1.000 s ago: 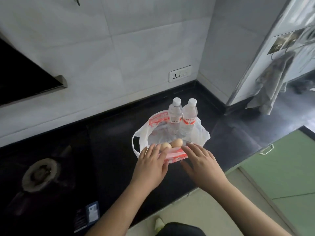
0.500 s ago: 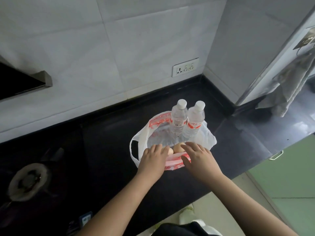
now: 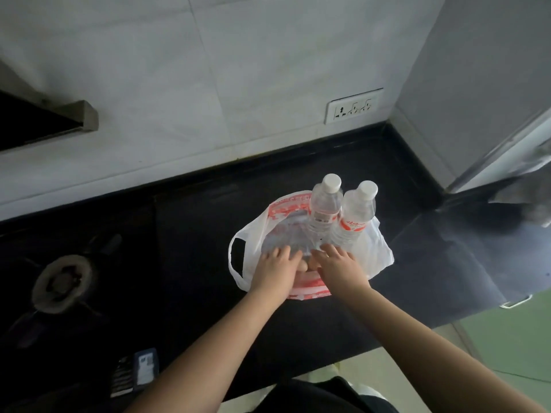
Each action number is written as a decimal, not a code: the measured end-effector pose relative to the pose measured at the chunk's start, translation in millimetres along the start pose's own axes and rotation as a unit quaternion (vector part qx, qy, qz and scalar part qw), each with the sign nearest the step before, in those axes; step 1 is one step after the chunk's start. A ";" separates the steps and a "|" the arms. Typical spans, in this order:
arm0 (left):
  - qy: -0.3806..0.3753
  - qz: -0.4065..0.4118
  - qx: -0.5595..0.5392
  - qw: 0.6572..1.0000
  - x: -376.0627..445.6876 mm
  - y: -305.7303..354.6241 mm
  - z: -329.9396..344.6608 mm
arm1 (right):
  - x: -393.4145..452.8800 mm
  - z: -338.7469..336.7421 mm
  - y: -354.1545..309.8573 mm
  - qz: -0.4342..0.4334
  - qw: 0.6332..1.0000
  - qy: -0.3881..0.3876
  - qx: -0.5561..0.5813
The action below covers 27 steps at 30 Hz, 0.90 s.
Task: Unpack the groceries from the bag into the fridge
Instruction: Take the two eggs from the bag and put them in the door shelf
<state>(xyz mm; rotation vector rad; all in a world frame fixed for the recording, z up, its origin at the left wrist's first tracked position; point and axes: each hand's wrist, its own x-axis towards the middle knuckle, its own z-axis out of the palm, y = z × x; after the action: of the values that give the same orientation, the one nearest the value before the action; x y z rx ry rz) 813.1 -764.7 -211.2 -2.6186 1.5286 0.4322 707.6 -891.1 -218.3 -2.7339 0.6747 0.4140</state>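
A white plastic bag (image 3: 375, 251) with red print lies open on the black counter (image 3: 193, 234). Two clear water bottles stand upright at its far side, one (image 3: 325, 201) left of the other (image 3: 356, 217). Two brown eggs (image 3: 308, 265) lie at the bag's near side, only a sliver of them showing between my hands. My left hand (image 3: 275, 271) and my right hand (image 3: 340, 268) are both inside the bag mouth, fingers spread and laid over the eggs. Whether the fingers curl under the eggs is hidden.
A gas burner (image 3: 61, 283) sits on the counter at left, under a hood edge (image 3: 83, 120). A wall socket (image 3: 353, 105) is behind the bag. A tall grey panel (image 3: 477, 84) rises at right, green cabinet fronts (image 3: 521, 338) below. A small dark packet (image 3: 137, 371) lies near the counter's front.
Both hands have moved forward over the bag's near rim and down onto the eggs, covering most of them. The bottles and bag stay in place.
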 end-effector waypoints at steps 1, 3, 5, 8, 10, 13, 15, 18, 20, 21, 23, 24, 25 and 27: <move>0.000 0.000 -0.001 1.000 0.4 0.1 1.4 | 1.6 0.7 1.5 -0.008 1.000 -0.003 -0.009; 0.001 -0.003 -0.001 1.000 2.8 0.1 4.9 | 4.1 1.8 4.2 -0.025 0.999 0.000 -0.030; -0.004 -0.009 -0.011 1.000 5.2 1.6 7.3 | 5.9 3.4 5.4 -0.036 0.999 0.001 -0.041; -0.018 -0.019 -0.023 0.999 9.3 6.2 10.5 | 10.3 4.7 4.2 -0.043 0.998 -0.012 -0.051; -0.024 -0.024 -0.026 0.999 11.2 8.0 12.8 | 12.8 6.2 2.6 -0.046 0.997 -0.015 -0.053; -0.035 -0.031 -0.044 0.998 16.3 9.1 15.8 | 14.0 8.3 3.6 -0.041 0.998 -0.021 -0.046; -0.040 -0.034 -0.055 0.997 18.2 8.4 16.7 | 12.3 8.8 5.1 -0.042 0.998 -0.020 -0.041; -0.029 -0.044 -0.084 0.995 19.8 5.7 20.2 | 9.0 9.5 9.6 -0.045 0.999 -0.009 -0.019; -0.013 -0.054 -0.123 0.991 19.4 3.2 20.8 | 7.1 9.5 15.0 -0.042 0.999 0.013 0.017; -0.005 -0.059 -0.144 0.988 19.0 2.0 21.1 | 5.8 8.6 17.8 -0.038 0.998 0.026 0.046; 0.001 -0.083 -0.201 0.976 16.2 1.0 19.5 | 1.8 2.6 22.0 -0.018 0.990 0.047 0.131; 0.004 -0.105 -0.242 0.965 14.0 1.6 16.8 | -0.7 -2.3 23.5 -0.003 0.981 0.060 0.183; 0.008 -0.127 -0.290 0.949 12.0 2.7 13.3 | -3.1 -7.1 25.4 0.016 0.970 0.071 0.233; 0.018 -0.161 -0.379 0.911 7.6 4.7 5.8 | -9.6 -17.5 29.3 0.062 0.941 0.076 0.325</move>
<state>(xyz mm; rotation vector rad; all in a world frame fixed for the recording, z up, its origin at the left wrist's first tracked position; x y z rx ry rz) 811.4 -772.2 -218.6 -3.3677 1.0140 1.1386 688.8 -918.1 -205.3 -2.1110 0.8444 -0.0102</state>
